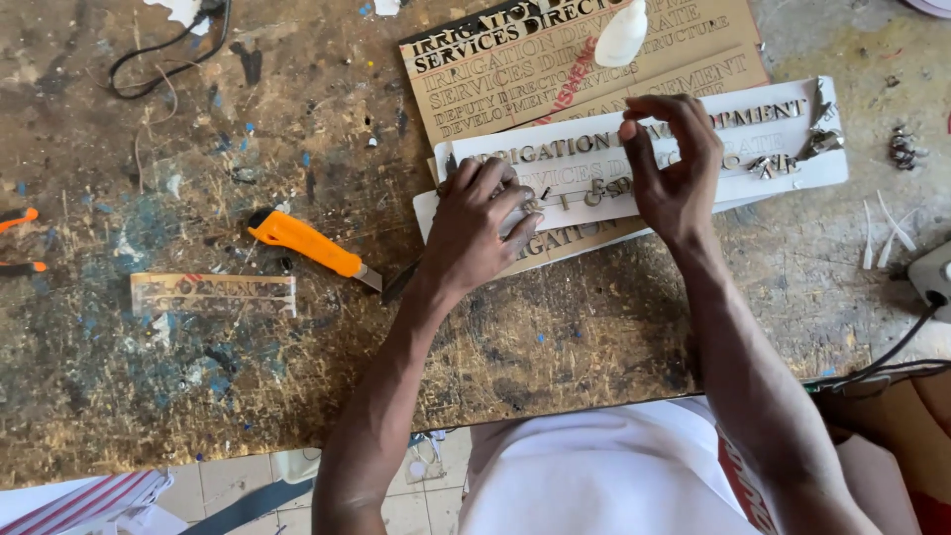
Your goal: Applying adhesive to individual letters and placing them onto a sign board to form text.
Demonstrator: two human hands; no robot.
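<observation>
From the head camera we look down on a scarred table (198, 376). Our left hand (480, 223) presses its curled fingers flat on the white strip (614, 163), pinning it at its left end; it grips nothing that we can see. Our right hand (674, 163) hovers just above the strip, thumb and forefinger pinched together (whether a small letter sits between them we cannot tell). Cut metal letters (599, 190) lie in a loose row on the strip between both hands.

In our judgement, the loose letters could skid out of line if the strip shifts under the left hand, and the knife (307, 245), lying just beside the left wrist with its blade out, could nick a forearm.

We count two hands, one orange knife, one white bottle (622, 35) lying on one brown stencil board (584, 64), and one small clear offcut (213, 294) well apart to the left.
</observation>
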